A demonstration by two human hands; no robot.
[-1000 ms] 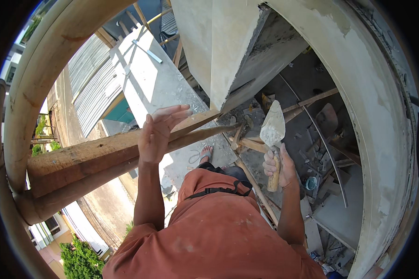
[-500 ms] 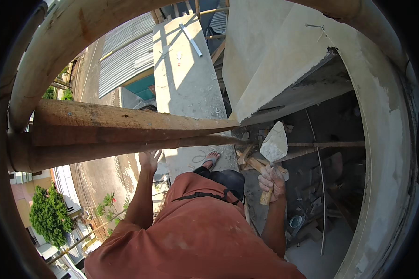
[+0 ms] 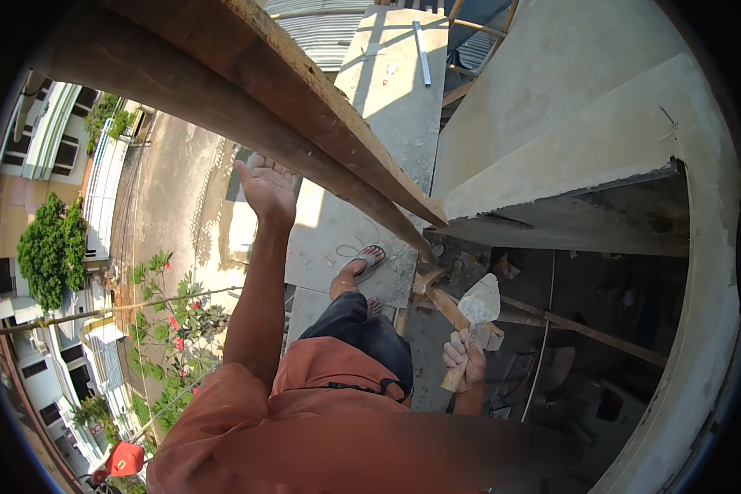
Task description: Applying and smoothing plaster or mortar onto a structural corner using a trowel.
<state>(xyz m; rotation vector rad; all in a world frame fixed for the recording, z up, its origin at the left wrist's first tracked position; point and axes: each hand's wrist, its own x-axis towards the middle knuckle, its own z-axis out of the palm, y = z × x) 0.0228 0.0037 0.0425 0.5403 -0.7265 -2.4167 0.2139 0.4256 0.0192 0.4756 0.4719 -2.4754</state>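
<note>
Right hand (image 3: pixel 464 356) wrapped tight round the pale wooden handle of a trowel (image 3: pixel 474 319); blade pointed, flat, grey-white with dried mortar, rising just above the knuckles. Left hand (image 3: pixel 265 188) lifted, fingers loosely spread and holding nothing, fingertips just under a rough wooden beam (image 3: pixel 305 95) that runs slantwise overhead; whether they touch it cannot be told. Beam is weathered brown, splintered along its edge. Beyond the left fingers, a flat concrete slab (image 3: pixel 387 90), dusty grey, with a thin metal bar lying on it. Right of the trowel hand, a smooth plastered wall (image 3: pixel 584 156), cream-coloured, sharp-cornered. Below the trowel, short timber offcuts (image 3: pixel 436 296), raw and yellowish. No packages or signs legible.
</note>
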